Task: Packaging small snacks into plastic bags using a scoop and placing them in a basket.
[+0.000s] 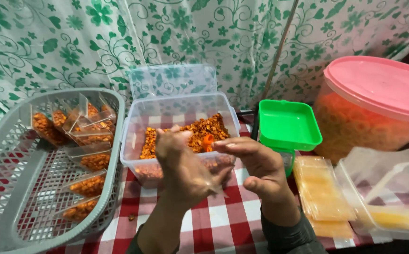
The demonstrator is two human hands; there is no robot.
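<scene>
Holding a thin clear plastic pouch [209,181] between them, the left hand [183,164] and right hand [256,162] pinch it in curled fingers just above the open tub [181,106] of orange snack mix. Flimsy, light and slippery, I judge; best gripped at its mouth edge. Filled pouches [89,160] lie in the grey basket [7,188] at left; a pink-lidded jar [378,84] stands at right.

Green floral curtain [223,33], checked tablecloth [214,221]
</scene>
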